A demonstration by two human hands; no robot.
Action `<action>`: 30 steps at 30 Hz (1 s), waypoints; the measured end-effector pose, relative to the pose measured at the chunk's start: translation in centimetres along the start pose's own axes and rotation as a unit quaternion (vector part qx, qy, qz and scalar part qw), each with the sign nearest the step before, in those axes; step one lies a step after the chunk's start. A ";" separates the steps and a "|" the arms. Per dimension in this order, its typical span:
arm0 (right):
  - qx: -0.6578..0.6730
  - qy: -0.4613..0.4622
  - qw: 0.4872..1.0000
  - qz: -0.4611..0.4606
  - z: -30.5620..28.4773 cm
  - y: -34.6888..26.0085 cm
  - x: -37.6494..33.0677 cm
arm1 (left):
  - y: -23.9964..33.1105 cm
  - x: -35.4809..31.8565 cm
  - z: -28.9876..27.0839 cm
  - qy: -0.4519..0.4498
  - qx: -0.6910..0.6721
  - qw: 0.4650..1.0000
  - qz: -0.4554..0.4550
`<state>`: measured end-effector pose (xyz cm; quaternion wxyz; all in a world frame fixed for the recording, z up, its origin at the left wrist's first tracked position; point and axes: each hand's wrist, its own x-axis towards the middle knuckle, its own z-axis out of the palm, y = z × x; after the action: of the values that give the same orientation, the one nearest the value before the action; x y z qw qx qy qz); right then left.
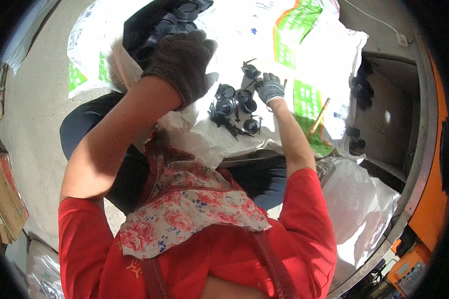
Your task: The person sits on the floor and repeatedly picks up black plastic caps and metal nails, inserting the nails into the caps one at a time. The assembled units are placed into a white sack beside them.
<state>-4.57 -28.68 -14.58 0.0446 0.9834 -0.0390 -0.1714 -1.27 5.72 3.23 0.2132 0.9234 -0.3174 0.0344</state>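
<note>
My left hand (182, 64), in a dark grey knit glove, reaches over several black ribbed round plastic parts (170, 25) at the upper left. Its thumb stands away from the fingers; the fingertips are partly hidden. My right hand (270, 88), in a lighter grey glove, rests on the white woven sack (229, 47) with its fingers stretched forward. Close to its thumb side lies a black round plastic cap (250, 71) with a thin stem. More black caps (225, 106) lie loosely to its left, among thin black plastic strips (229, 127).
A thin wooden stick (319, 118) lies on the sack's green band. More black parts (361, 88) sit at the right, beside a grey metal trough (391, 114). Clear plastic bags (356, 214) lie at the lower right. Cardboard (5, 197) stands at the far left.
</note>
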 end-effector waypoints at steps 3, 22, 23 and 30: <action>0.014 0.011 0.995 0.097 3.0 -1.5 1.2 | -0.3 -0.1 1.1 0.038 0.034 0.999 0.017; 0.631 -0.054 0.769 -0.088 -13.1 -4.4 -12.5 | 4.6 1.8 3.3 -0.136 -0.387 0.904 -0.123; 0.618 -0.059 0.780 -0.079 -13.6 -4.7 -13.1 | 4.8 2.3 2.6 -0.280 -0.498 0.802 -0.175; 0.463 0.056 0.867 -0.176 -12.8 -8.5 -12.7 | 4.7 1.6 4.8 -0.052 -0.422 0.895 -0.134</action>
<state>-11.60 -18.14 0.83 -0.4443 0.8898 0.0628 -0.0835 -3.14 -0.57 0.92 0.5683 0.7811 -0.1862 -0.1792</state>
